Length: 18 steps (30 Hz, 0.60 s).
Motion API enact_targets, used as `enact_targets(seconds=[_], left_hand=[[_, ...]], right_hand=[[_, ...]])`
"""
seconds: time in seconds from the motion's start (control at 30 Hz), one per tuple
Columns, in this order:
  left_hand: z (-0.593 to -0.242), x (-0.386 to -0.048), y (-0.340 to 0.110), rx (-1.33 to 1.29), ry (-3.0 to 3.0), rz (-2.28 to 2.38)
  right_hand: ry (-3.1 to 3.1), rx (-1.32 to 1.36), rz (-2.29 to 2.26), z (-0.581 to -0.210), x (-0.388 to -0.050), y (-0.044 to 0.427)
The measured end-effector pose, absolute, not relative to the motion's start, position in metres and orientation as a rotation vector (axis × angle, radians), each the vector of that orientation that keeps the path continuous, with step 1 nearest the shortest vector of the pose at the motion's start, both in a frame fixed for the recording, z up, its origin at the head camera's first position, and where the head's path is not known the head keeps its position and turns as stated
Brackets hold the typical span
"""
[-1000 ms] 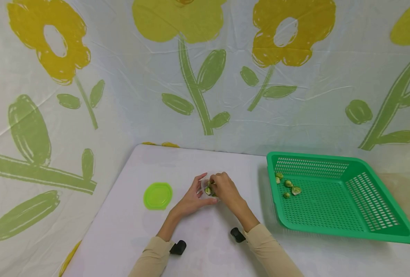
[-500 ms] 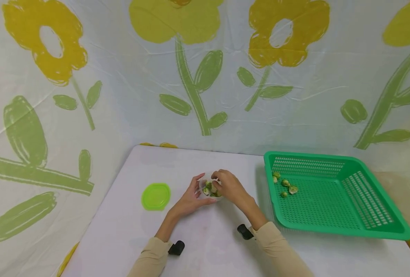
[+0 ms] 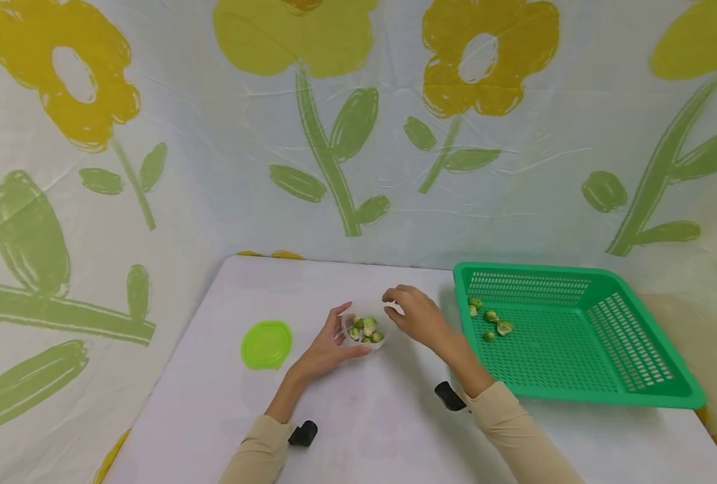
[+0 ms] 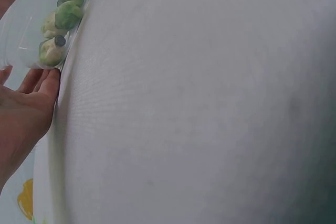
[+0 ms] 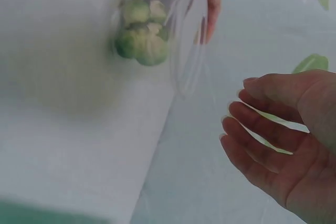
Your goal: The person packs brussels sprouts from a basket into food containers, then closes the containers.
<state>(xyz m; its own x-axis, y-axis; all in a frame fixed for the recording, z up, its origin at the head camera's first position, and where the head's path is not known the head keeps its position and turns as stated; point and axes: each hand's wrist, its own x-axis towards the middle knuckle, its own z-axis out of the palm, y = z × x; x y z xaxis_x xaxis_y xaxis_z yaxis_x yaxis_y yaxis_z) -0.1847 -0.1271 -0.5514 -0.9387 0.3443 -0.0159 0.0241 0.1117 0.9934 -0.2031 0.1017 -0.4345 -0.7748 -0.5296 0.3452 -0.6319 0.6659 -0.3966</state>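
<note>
A clear plastic tub (image 3: 384, 316) stands on the white table, with several Brussels sprouts (image 3: 369, 327) inside. My left hand (image 3: 327, 349) holds it from the left, thumb on the near side and fingers round the far side. In the left wrist view, sprouts (image 4: 68, 15) show through the tub wall above the left hand (image 4: 31, 103). To the right of the tub's rim, my right hand (image 3: 419, 317) is raised, apart from it and holding nothing. The right wrist view shows the right hand (image 5: 278, 135) with loosely bent fingers, facing the tub (image 5: 184, 72).
A green plastic basket (image 3: 570, 349) stands on the right, with several more sprouts (image 3: 504, 327) near its left side. A lime-green lid (image 3: 266, 344) lies left of the hands. Flowered cloth (image 3: 243, 215) hangs behind and left of the table (image 3: 346, 430).
My right hand has come up out of the tub and moved right, its fingers loosening and leaving the sprouts inside. The left hand keeps its hold. The head view has shifted slightly rightward.
</note>
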Motion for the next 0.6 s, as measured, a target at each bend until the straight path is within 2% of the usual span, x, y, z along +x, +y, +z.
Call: enact_targets(seconds=[0.3, 0.6], left_hand=[[-0.551, -0.185, -0.128, 0.356, 2.159, 1.896], [-0.551, -0.184, -0.129, 0.362, 2.156, 1.898]], right_hand=[[-2.615, 0.983, 0.757, -0.416, -0.21, 0.126], [-2.741, 0.852, 0.791, -0.395, -0.215, 0.155]])
